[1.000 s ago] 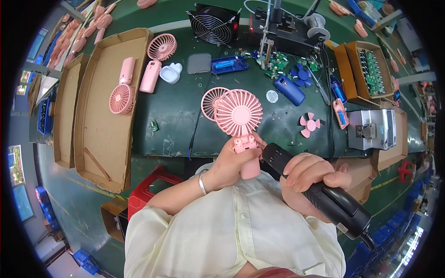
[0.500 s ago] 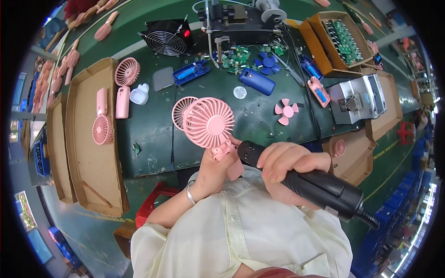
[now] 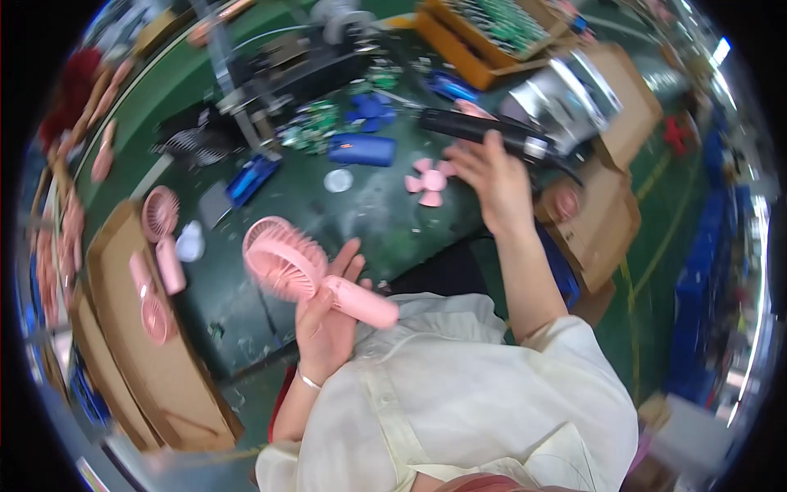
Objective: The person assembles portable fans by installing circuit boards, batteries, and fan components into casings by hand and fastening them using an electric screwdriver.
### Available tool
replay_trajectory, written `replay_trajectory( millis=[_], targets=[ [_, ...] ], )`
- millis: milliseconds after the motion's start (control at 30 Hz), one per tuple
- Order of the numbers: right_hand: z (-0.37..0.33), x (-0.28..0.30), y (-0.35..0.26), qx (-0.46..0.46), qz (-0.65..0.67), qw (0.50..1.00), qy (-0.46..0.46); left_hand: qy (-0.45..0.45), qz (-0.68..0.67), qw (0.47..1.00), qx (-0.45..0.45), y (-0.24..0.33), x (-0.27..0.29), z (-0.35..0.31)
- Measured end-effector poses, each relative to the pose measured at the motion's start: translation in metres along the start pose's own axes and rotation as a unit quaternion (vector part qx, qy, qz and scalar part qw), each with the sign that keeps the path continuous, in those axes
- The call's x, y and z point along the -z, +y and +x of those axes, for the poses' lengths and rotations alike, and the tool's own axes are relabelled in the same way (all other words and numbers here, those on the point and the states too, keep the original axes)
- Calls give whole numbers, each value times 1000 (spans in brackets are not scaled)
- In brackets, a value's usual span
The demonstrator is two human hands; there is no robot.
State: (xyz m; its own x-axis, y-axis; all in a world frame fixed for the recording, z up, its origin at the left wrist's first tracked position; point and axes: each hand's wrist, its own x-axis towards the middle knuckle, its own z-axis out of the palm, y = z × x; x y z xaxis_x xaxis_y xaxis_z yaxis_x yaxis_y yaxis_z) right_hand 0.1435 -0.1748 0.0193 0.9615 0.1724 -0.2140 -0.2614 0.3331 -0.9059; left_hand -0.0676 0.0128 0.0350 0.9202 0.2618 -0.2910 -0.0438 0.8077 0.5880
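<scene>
A pink handheld fan [image 3: 361, 302] with a round grille rests tilted in my left hand [image 3: 326, 332], its head toward the upper left. My thumb presses on the fan while the other fingers stretch out behind it. Over the right part of the table, my right hand [image 3: 500, 189] has its fingers spread. Just beyond its fingertips is a black electric screwdriver [image 3: 467, 126], with a fingertip overlapping its body; whether they touch I cannot tell. Left of my right hand lies a loose pink fan blade [image 3: 431, 182].
A blue fan body [image 3: 361, 150] and green circuit boards [image 3: 313, 125] lie farther back. A cardboard tray [image 3: 135, 312] with pink fans stands at left. At right are a silver metal device [image 3: 553, 102] and a box of circuit boards [image 3: 459, 49].
My right hand has carried the screwdriver away from the fan to the far right and loosened its fingers. My left hand has turned the fan and shifted left. The view has swung round.
</scene>
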Motion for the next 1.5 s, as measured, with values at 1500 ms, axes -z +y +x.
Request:
replay_trajectory(
  millis=[1500],
  targets=[
    [-92,-113,29,296,-635,650,-294,118,24,993,9,13,33,-2]
  ],
)
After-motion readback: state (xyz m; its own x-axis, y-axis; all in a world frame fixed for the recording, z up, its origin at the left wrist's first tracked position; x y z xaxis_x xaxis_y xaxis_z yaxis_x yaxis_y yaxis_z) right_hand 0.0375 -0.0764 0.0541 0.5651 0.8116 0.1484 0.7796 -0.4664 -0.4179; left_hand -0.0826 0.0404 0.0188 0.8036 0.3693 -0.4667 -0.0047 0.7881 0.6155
